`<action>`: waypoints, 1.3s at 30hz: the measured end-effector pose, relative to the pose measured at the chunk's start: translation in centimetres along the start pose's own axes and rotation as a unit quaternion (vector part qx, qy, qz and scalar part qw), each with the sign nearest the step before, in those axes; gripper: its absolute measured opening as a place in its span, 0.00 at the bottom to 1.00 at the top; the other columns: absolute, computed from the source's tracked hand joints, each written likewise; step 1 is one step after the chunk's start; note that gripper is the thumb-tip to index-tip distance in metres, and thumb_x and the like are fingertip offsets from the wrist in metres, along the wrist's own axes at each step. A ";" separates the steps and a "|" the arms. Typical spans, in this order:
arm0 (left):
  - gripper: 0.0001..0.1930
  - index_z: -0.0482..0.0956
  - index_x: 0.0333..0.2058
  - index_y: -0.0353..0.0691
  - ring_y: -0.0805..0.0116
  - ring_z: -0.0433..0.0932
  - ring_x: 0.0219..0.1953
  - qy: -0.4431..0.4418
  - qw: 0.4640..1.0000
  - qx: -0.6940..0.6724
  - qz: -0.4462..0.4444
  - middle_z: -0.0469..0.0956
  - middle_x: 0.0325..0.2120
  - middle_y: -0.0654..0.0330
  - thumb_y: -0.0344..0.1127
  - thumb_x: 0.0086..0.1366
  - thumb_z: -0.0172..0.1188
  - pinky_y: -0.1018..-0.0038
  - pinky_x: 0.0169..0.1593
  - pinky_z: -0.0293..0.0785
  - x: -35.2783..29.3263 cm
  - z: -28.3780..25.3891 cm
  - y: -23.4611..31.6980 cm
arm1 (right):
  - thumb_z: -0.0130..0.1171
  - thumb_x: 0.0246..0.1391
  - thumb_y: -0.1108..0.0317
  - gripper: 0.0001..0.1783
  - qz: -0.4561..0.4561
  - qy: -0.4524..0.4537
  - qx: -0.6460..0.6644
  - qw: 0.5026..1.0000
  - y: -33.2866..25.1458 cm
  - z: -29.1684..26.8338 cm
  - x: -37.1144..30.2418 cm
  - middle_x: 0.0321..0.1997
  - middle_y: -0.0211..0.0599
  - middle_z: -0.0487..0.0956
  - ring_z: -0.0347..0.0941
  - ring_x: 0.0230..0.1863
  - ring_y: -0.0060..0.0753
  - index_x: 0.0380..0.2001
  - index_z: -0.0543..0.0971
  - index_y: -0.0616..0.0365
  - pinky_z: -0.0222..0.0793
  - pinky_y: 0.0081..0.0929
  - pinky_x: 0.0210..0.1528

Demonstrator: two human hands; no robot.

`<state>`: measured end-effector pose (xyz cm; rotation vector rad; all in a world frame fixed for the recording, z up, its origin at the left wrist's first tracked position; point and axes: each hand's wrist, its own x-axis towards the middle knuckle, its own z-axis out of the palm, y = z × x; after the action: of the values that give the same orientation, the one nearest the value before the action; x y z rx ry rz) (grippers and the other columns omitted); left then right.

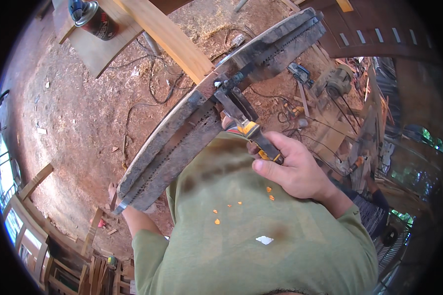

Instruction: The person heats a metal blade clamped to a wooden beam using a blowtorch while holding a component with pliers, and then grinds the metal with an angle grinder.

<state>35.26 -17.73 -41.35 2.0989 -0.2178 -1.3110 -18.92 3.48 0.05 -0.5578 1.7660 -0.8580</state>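
Note:
A long, grimy dark bar (157, 147) crosses diagonally in front of me, with a row of small notches along its length. At its lower left end is my left hand (114, 194); fingers show past the edge and seem wrapped round it, the rest hidden behind the bar. My right hand (295, 167) is closed around the black-and-yellow handle of a clamp-like tool (251, 129). That tool's dark jaw end meets the bar near its middle. A pale wooden beam (170, 42) reaches the bar from the upper left.
A dark can (97, 22) stands on a wooden board (96, 49) at upper left. Cables (152, 96) and shavings lie on the dirt floor. A blue-grey power tool (300, 73), a motor-like machine (337, 81) and scrap wood are to the right. Wooden frames (66, 268) stand lower left.

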 end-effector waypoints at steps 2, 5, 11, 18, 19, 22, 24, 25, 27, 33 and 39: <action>0.14 0.77 0.42 0.40 0.64 0.75 0.36 0.005 1.000 0.000 0.002 0.78 0.35 0.62 0.45 0.69 0.56 0.65 0.44 0.73 0.2 -0.2 -0.2 | 0.62 0.62 0.66 0.14 -0.004 -0.001 -0.020 1.000 0.0 -0.2 0.4 0.38 0.28 0.74 0.69 0.41 0.19 0.46 0.76 0.61 0.67 0.23 0.46; 0.14 0.77 0.42 0.40 0.64 0.75 0.35 0.014 1.000 0.001 -0.002 0.78 0.35 0.62 0.45 0.69 0.55 0.64 0.43 0.74 0.2 -0.5 -0.9 | 0.62 0.62 0.67 0.12 0.008 0.066 0.056 0.996 0.0 -0.7 0.6 0.34 0.24 0.73 0.68 0.40 0.17 0.46 0.76 0.61 0.67 0.22 0.45; 0.14 0.78 0.42 0.40 0.63 0.75 0.34 0.029 1.000 0.003 -0.007 0.78 0.34 0.61 0.45 0.69 0.55 0.64 0.42 0.74 0.0 -0.5 -2.0 | 0.62 0.63 0.66 0.12 0.005 0.013 0.011 1.000 -0.1 -0.4 0.2 0.32 0.21 0.71 0.66 0.36 0.14 0.45 0.76 0.60 0.65 0.19 0.41; 0.15 0.78 0.41 0.40 0.62 0.75 0.33 0.036 0.999 0.005 -0.012 0.78 0.34 0.60 0.45 0.69 0.54 0.64 0.41 0.74 -0.2 -0.5 -2.9 | 0.61 0.64 0.64 0.12 0.013 0.072 0.086 0.994 0.4 -0.3 0.6 0.30 0.19 0.69 0.62 0.33 0.12 0.45 0.76 0.58 0.62 0.18 0.36; 0.15 0.78 0.41 0.40 0.62 0.75 0.33 0.039 0.999 0.004 -0.011 0.78 0.34 0.60 0.45 0.69 0.54 0.64 0.41 0.74 -0.2 -0.5 -3.0 | 0.61 0.64 0.64 0.12 0.012 0.072 0.085 0.994 0.5 -0.4 0.5 0.30 0.19 0.69 0.62 0.33 0.12 0.45 0.76 0.58 0.62 0.18 0.36; 0.15 0.78 0.41 0.39 0.61 0.76 0.33 0.043 0.999 0.006 -0.014 0.79 0.34 0.60 0.45 0.69 0.54 0.64 0.41 0.74 -0.3 -0.5 -3.4 | 0.61 0.64 0.64 0.12 0.033 0.050 0.095 0.994 0.6 -0.4 0.3 0.30 0.18 0.68 0.61 0.32 0.12 0.45 0.76 0.58 0.60 0.18 0.35; 0.15 0.78 0.41 0.39 0.61 0.76 0.32 0.044 0.999 0.007 -0.014 0.79 0.33 0.59 0.45 0.68 0.54 0.64 0.41 0.75 -0.2 -0.4 -3.5 | 0.60 0.65 0.63 0.12 0.040 0.047 0.111 0.992 0.8 -0.2 0.1 0.29 0.17 0.67 0.60 0.31 0.11 0.46 0.75 0.58 0.59 0.17 0.35; 0.15 0.78 0.41 0.39 0.61 0.76 0.32 0.045 0.999 0.007 -0.013 0.79 0.33 0.59 0.45 0.68 0.53 0.64 0.40 0.75 -0.3 -0.3 -3.6 | 0.60 0.65 0.63 0.12 0.039 0.048 0.111 0.992 0.7 -0.1 0.2 0.29 0.17 0.67 0.60 0.31 0.11 0.46 0.75 0.58 0.59 0.17 0.35; 0.15 0.78 0.41 0.39 0.61 0.76 0.32 0.047 0.999 0.009 -0.015 0.79 0.33 0.59 0.45 0.68 0.53 0.64 0.40 0.75 -0.3 -0.1 -3.9 | 0.61 0.65 0.61 0.15 0.059 0.059 0.085 0.993 0.5 0.1 0.3 0.31 0.20 0.69 0.62 0.33 0.13 0.47 0.74 0.60 0.62 0.19 0.37; 0.15 0.79 0.40 0.39 0.60 0.76 0.31 0.053 0.998 0.010 -0.016 0.79 0.33 0.58 0.45 0.68 0.53 0.63 0.39 0.75 -0.1 -0.1 -4.1 | 0.63 0.62 0.59 0.22 0.053 0.103 0.030 0.993 1.1 -0.4 0.7 0.39 0.33 0.77 0.72 0.43 0.22 0.49 0.73 0.65 0.69 0.29 0.49; 0.15 0.79 0.40 0.39 0.59 0.76 0.30 0.052 0.998 0.019 -0.008 0.79 0.32 0.58 0.45 0.68 0.52 0.63 0.38 0.75 -0.3 1.2 -3.2 | 0.63 0.59 0.66 0.16 0.038 0.072 -0.056 0.995 1.6 -1.1 2.1 0.43 0.43 0.81 0.76 0.46 0.28 0.45 0.77 0.66 0.70 0.30 0.51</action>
<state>33.50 -15.64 -43.40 2.1988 -0.1815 -1.2112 -20.58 3.32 -2.23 -0.5072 1.9640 -0.7654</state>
